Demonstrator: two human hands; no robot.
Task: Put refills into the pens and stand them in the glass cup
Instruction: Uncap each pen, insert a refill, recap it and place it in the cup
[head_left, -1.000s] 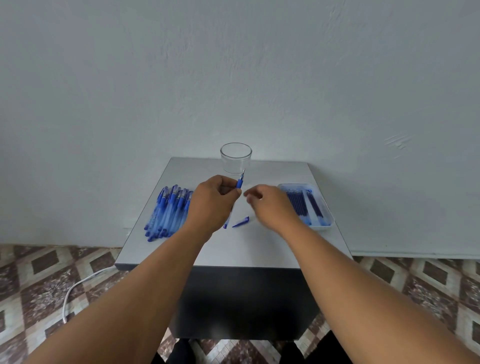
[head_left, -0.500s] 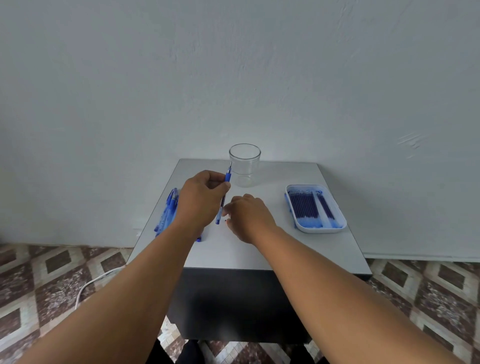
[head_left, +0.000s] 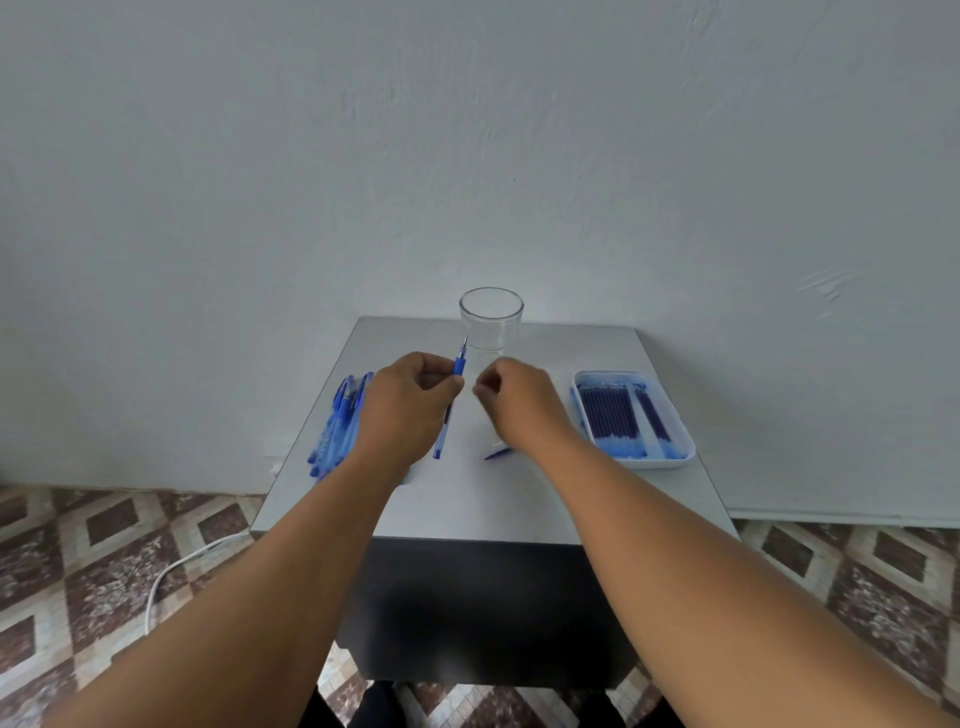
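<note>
Right hand (head_left: 519, 402) has lifted off the table since half a second ago and come up beside the pen tip; a cap (head_left: 497, 453) now shows under its wrist. Left to right: spare pens (head_left: 337, 423) lie piled at the table's (head_left: 467, 509) left edge, partly hidden by the left hand (head_left: 408, 402). That hand grips a pen (head_left: 451, 400) with curled fingers, tip up, tilted slightly right. Right hand's fingers are curled toward the thumb; cannot tell if they pinch anything. Cup (head_left: 491, 318) stands behind, between the hands. Tray (head_left: 670, 457) of refills (head_left: 610, 415) sits right.
</note>
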